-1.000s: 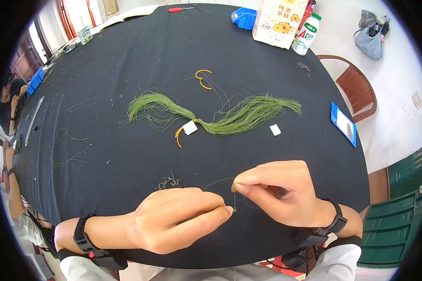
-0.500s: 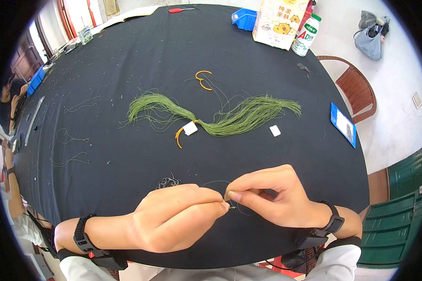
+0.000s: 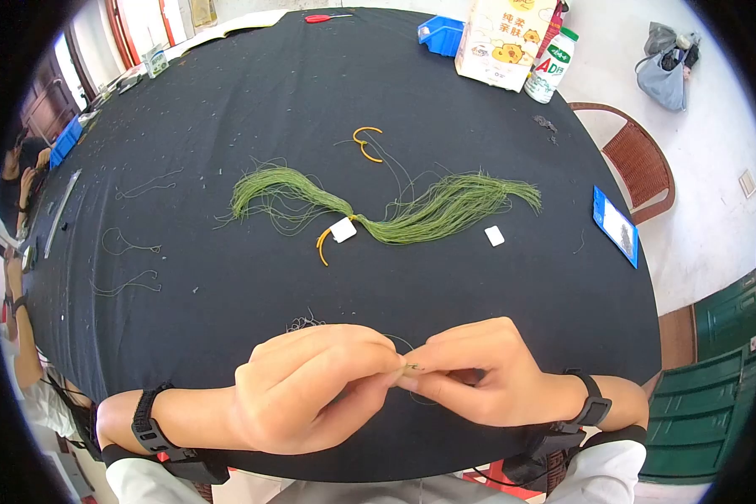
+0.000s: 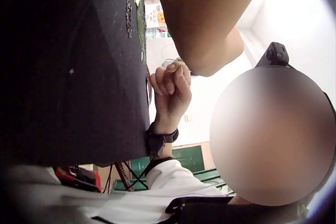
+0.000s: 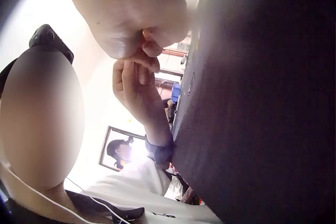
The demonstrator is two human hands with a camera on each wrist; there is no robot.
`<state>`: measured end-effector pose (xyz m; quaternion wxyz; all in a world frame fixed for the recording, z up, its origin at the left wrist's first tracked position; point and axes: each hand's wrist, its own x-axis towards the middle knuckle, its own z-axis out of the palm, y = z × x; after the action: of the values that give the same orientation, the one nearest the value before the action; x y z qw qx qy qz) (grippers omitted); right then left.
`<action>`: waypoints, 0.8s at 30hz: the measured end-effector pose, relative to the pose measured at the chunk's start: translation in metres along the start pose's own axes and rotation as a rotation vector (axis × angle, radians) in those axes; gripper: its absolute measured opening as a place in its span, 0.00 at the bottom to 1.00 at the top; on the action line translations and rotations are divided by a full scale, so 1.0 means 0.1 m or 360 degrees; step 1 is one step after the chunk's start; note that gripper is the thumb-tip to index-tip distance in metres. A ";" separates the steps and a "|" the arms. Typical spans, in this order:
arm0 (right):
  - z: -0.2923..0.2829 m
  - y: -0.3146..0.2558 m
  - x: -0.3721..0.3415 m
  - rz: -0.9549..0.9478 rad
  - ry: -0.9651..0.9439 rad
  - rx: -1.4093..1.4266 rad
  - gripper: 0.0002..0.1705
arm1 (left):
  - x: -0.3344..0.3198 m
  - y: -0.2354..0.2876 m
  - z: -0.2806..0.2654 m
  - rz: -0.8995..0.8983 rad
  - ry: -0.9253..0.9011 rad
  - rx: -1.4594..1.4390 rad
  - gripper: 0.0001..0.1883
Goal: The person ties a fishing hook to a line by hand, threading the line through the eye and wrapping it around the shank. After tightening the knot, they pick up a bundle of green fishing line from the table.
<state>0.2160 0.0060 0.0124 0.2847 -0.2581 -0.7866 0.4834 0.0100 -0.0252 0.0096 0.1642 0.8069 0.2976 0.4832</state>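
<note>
Near the table's front edge, the left hand and right hand meet at their fingertips. Between them is a small greenish piece on a thin thread, pinched by thumb and forefinger of each hand. A thin loop of the thread arcs behind the fingertips. Behind the left hand lies a small heap of dark wiry pieces, partly hidden. Farther back lies a green thread bundle, tied in the middle beside a white tag. The wrist views show the hands, but not the small piece clearly.
Yellow rings and a white square lie around the bundle. Loose threads are at the left, a blue packet at the right. A blue bin, a printed bag and a bottle stand at the back.
The right hand has moved left and down until its fingertips meet the left hand's. The left thumb shows lower than before, and the small greenish piece now sits between both hands' fingertips.
</note>
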 end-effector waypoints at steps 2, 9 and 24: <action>0.01 0.00 0.00 -0.0139 -0.0007 -0.0181 0.06 | 0.01 0.02 0.00 -0.0036 0.0022 -0.0019 0.12; 0.08 -0.07 -0.06 -0.0523 0.0149 -0.0860 0.07 | 0.02 0.00 0.02 0.0034 0.0044 0.0057 0.12; -0.06 -0.13 0.00 -0.0850 0.0461 -0.1154 0.16 | -0.04 -0.12 0.06 0.0440 -0.0075 0.0171 0.12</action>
<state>0.2190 0.0044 0.0268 0.3975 -0.1943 -0.8956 0.0463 0.0097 -0.0184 -0.0028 0.0597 0.8588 0.2051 0.4656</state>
